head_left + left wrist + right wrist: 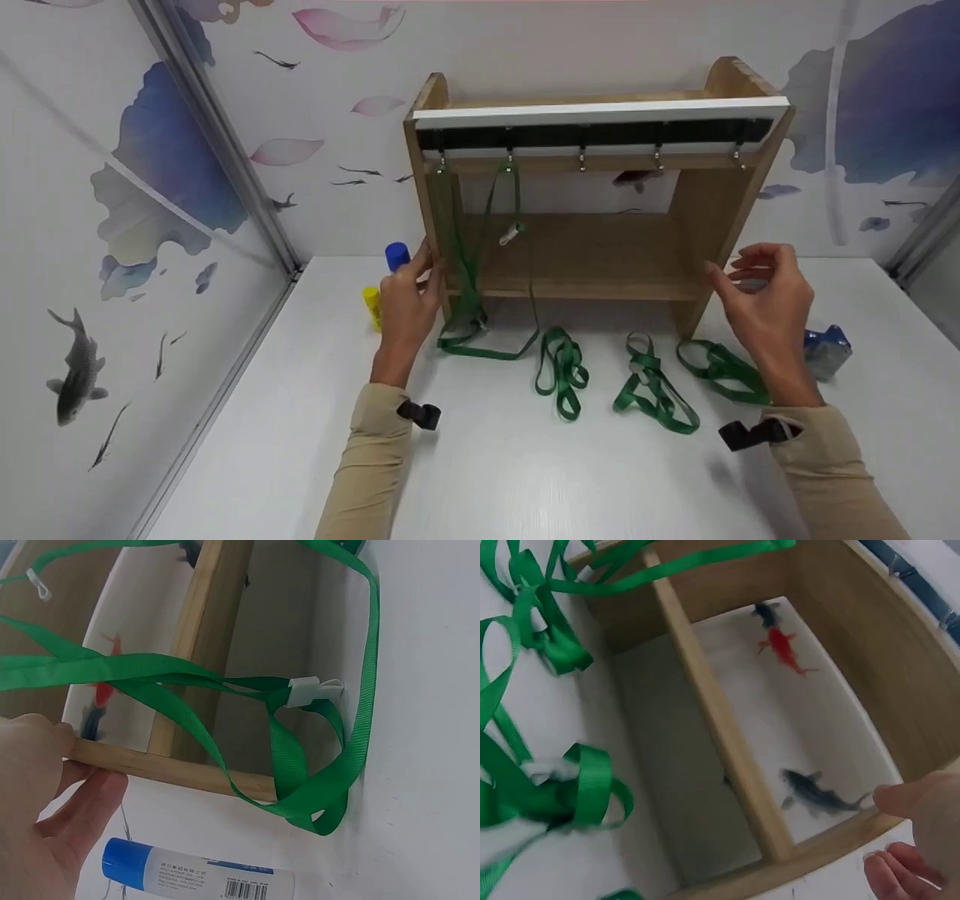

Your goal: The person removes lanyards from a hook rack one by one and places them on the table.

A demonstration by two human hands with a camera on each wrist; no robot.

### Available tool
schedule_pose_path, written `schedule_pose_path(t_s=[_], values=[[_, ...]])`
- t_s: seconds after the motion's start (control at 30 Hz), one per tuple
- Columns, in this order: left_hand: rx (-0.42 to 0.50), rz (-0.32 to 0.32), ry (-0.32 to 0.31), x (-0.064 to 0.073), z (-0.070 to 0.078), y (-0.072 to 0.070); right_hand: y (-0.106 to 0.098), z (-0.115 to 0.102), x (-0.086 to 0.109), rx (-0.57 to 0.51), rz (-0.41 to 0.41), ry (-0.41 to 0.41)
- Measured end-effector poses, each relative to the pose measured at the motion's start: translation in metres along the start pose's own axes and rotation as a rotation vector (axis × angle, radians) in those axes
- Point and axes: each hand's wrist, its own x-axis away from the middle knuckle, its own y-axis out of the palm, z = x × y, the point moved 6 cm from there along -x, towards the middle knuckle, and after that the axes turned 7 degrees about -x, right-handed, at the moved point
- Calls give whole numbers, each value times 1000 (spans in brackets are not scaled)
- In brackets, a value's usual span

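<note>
A small wooden rack (592,251) stands on the white table, with a row of metal hooks (582,159) along its front top. My left hand (409,300) grips the rack's left side panel, thumb inside and fingers outside in the left wrist view. Beside the right panel, my right hand (776,307) has its thumb tip at the front edge and its loosely bent fingers apart from the wood. Green lanyards (169,667) hang from the two leftmost hooks, their lower loops reaching the table. More green lanyards (660,397) lie bundled on the table before the rack.
A glue stick (187,870) with a blue cap stands left of the rack, beside a yellow cylinder (372,307). Behind the right hand sits a blue and grey object (827,352). Printed walls (360,217) close off the table's back and left.
</note>
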Motion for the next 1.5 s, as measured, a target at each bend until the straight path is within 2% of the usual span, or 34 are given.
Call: schedule_pose_path(t_s=[0.17,0.27,0.47,0.53,0.63,0.73,0.8,0.9,0.97,1.1,1.27,1.43,1.5], values=[[-10,13,7,3,-1,-1,12,8,2,3,-68,-21],[-8,3,4,2,-1,-2,15,8,3,14,-54,-55],[49,-11,-53,-3,-5,-12,18,6,5,56,-30,-85],[66,24,-64,-5,-5,-19,19,7,5,58,-27,-93],[92,125,-56,-7,1,-33,19,8,5,62,-17,-112],[112,224,9,-8,20,-43,17,9,5,68,-5,-130],[117,248,81,-6,39,-45,17,9,5,72,-2,-136],[106,221,177,0,70,-38,17,10,5,71,-6,-137],[72,185,200,2,86,-29,17,10,5,74,-9,-143],[6,118,152,0,104,-12,15,11,5,66,5,-163],[1,50,69,-7,113,0,13,11,6,57,19,-193],[-24,56,61,-8,123,7,13,11,4,62,12,-182],[-76,60,60,-7,126,10,13,11,4,57,9,-181]])
